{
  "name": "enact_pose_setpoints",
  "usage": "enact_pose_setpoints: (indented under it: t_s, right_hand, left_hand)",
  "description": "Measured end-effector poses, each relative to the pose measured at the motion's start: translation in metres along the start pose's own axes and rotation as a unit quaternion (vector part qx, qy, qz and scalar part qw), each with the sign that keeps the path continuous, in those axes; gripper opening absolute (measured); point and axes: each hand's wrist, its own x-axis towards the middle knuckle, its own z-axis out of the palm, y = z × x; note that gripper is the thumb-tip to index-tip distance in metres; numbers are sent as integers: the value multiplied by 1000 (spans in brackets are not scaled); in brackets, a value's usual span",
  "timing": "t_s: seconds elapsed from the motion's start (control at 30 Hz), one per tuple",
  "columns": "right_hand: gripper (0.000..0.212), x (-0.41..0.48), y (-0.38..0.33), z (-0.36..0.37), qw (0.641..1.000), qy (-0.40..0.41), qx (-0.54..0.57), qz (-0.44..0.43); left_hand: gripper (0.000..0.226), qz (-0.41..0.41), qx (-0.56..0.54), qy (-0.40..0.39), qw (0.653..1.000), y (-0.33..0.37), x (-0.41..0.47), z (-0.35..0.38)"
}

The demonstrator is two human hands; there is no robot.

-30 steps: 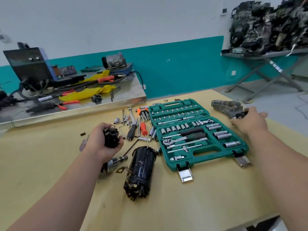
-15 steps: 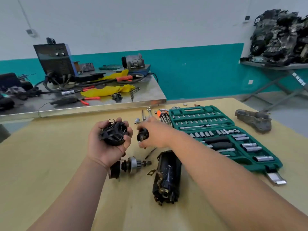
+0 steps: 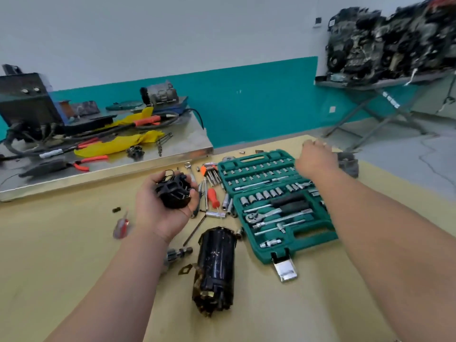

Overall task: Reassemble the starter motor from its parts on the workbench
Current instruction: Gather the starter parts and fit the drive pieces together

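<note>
My left hand (image 3: 162, 206) is palm up over the workbench and grips a black brush holder (image 3: 174, 190) with thin wires. The black cylindrical motor body (image 3: 217, 267) lies on the yellow benchtop (image 3: 61, 243) between my forearms. A pinion shaft (image 3: 179, 253) lies left of it, partly hidden by my left forearm. My right hand (image 3: 315, 157) is stretched out over the far end of the socket set, close to the grey nose housing (image 3: 348, 164). It is blurred and seen from the back, so its fingers and anything in them are hidden.
An open green socket set (image 3: 271, 201) lies right of the motor body. Screwdrivers (image 3: 213, 197), hex keys (image 3: 209, 169), loose sockets and a wrench are scattered behind my left hand. A steel bench (image 3: 185, 146) with tools stands at the back left, an engine (image 3: 382, 45) on a stand at the back right.
My right hand has swung from beside the brush holder out to the right, across the socket set toward the grey housing. My left hand still holds the brush holder.
</note>
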Motion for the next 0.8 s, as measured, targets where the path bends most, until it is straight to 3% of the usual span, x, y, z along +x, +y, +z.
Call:
enact_pose_setpoints:
  t_s: [0.17,0.27,0.33,0.43,0.57,0.63,0.7,0.73,0.8]
  right_hand:
    - [62,35,74,11,996,-22,-73,54]
    - [45,45,85,25,988,-64,-127,55]
    - [36,46,89,34,986,-48,-151,54]
    - [35,43,92,38,991,-3,-127,51]
    - [33,29,91,36,986,-15,-164,33]
    - [34,18,85,25,992,16,-118,43]
    - [32,6,64,0,994,97,-46,28]
    - [28,0,45,-16,992,124,-10,-3]
    - [21,-20,-6,-46,988,105,56,-98]
  left_hand:
    - [22,-61,44,-19,997,-51,33,48]
    - [20,-81,64,-26,994,-66,45,58]
    - [21,-84,65,-21,994,-67,47,59]
    - [21,-70,53,-13,996,-56,45,56]
    - [20,-51,42,0,998,-38,32,46]
    - [20,-36,42,5,998,-29,21,41]
    - [21,-22,38,4,999,-18,9,37]
    - [21,-15,36,3,999,-12,2,35]
    - [19,-5,32,10,999,-2,-12,32]
